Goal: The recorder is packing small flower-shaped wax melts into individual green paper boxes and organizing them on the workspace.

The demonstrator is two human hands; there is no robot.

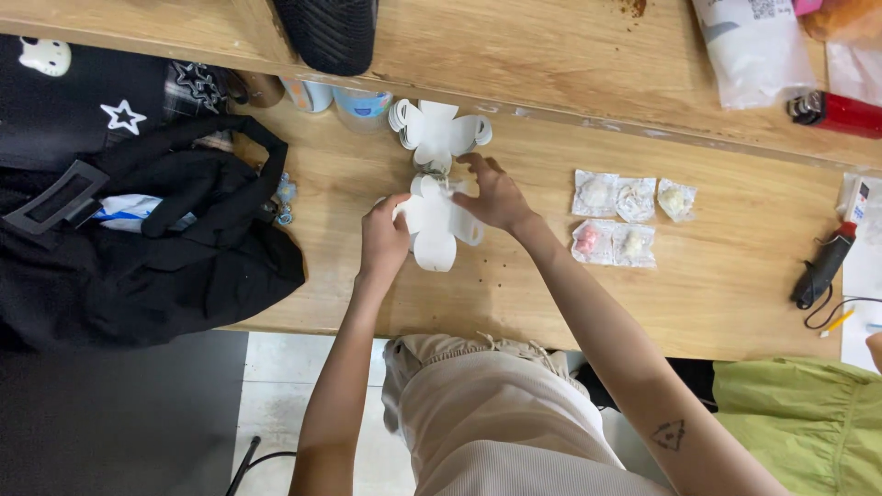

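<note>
Head view: near the middle of the wooden table (717, 294) lies a white paper cutout (432, 230) with rounded, curling lobes. The left hand (381, 241) pinches its edge at 9 o'clock, fingers closed on the paper. The right hand (491, 195) grips the lobes at 2 o'clock, fingers curled down over them. A second white cutout (439, 131) lies just beyond, at 12 o'clock, touching or nearly touching the first. Small clear packets (629, 220) sit at 3 o'clock, a black bag (138, 248) at 9 o'clock.

The paper looks light, thin and springy, easily creased or torn; it would best be held gently by the lobe edges, or flat at the centre.
</note>
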